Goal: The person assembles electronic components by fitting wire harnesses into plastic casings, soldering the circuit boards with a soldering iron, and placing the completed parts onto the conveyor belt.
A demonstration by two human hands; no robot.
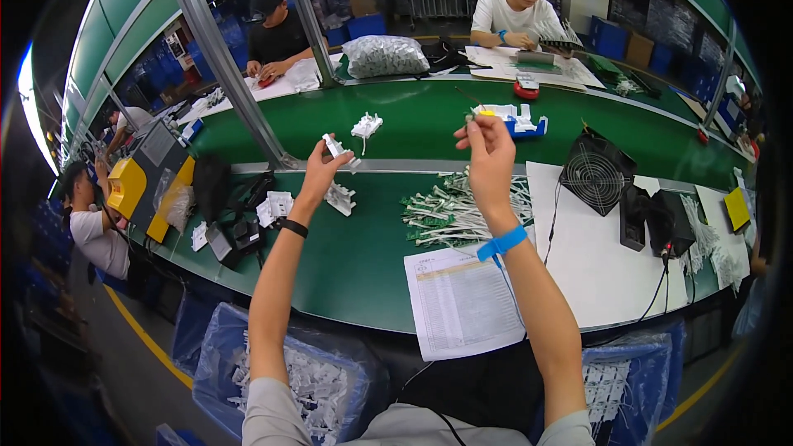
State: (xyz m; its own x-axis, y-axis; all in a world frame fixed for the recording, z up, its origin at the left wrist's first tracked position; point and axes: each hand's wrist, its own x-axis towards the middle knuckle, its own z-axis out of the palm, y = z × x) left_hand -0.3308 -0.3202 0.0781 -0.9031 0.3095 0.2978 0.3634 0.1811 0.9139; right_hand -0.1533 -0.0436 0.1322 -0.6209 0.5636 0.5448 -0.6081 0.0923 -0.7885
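Observation:
My left hand (322, 172) is raised over the near edge of the green belt, thumb and fingers closed on a white plastic part (335, 147). Just below it another white plastic piece (340, 197) lies on the bench. To the right, my right hand (491, 149) is held up with thumb and forefinger pinched together at a small greenish thing (469, 118), too small to name. Beneath that hand is a pile of white cables with green ends (442, 213). A white molded part (366, 125) with a dangling tail sits on the belt between my hands.
A blue tray with white parts (529, 125) and a red device (525, 87) stand beyond. A printed sheet (462, 301) lies in front; a black fan (596, 172) stands right. Lined bins (216, 380) sit below the bench. A metal post (235, 74) rises left. People work opposite.

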